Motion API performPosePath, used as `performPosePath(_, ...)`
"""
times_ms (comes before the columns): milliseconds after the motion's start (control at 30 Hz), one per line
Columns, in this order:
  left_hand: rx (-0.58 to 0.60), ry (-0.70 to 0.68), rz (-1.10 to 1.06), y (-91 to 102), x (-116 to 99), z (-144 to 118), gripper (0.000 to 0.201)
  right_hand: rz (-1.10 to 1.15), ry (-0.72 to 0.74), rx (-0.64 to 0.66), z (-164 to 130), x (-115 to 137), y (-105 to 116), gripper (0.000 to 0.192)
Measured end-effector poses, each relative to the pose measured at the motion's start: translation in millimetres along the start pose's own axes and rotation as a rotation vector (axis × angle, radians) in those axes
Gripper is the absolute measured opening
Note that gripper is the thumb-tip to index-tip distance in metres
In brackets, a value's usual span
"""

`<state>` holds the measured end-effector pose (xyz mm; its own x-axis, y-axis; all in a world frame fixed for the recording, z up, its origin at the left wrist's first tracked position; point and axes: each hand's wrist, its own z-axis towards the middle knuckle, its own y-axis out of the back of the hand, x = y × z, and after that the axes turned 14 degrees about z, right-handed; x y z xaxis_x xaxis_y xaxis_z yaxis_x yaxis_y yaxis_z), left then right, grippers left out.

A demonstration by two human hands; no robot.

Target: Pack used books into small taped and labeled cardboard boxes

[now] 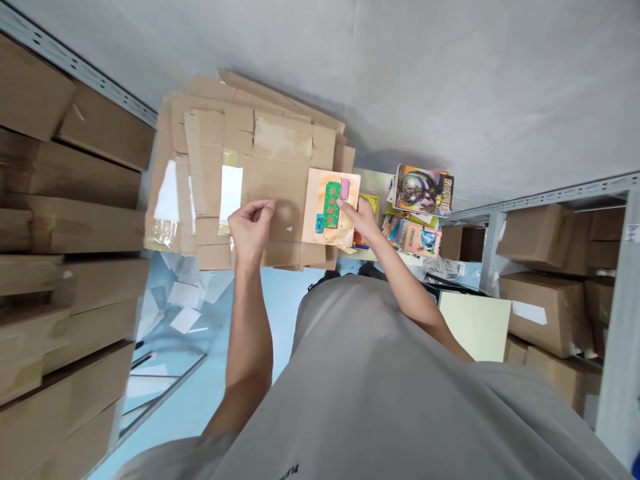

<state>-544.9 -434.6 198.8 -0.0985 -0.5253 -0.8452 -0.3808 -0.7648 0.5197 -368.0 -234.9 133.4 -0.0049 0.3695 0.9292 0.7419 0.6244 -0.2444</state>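
Note:
My right hand [361, 219] grips the right side of a book [316, 200], thumb on its cover. The cover is pale orange, with a green panel of red characters and small pink and blue patches. Left of the book, my left hand [251, 227] hovers over the flattened cardboard [280, 170], its fingers curled in and thumb and forefinger together. Whether anything small is pinched there I cannot make out. A yellow-covered book [370, 200] shows partly behind my right hand. Farther right lies a pile of books, with a dark illustrated one [423, 191] on top and a peach one [423, 239] lower down.
Cardboard boxes [80, 223] fill a metal shelf on the left, and more boxes [545, 310] stand on the right shelf. A grey wall [450, 80] rises behind the cardboard. White paper scraps [185, 297] litter the blue floor [210, 373]. A pale yellow board [473, 327] stands at right.

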Motion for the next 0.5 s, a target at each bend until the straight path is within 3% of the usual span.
performPosePath(233,0.005,0.005,0.002,-1.2,8.3,6.8,0.013,-0.003,0.016,0.034,1.6,4.0,-0.5,0.077)
performPosePath(500,-0.019,0.018,0.068,-2.8,4.0,2.9,0.016,-0.018,0.039,0.034,0.8,6.1,2.8,0.078)
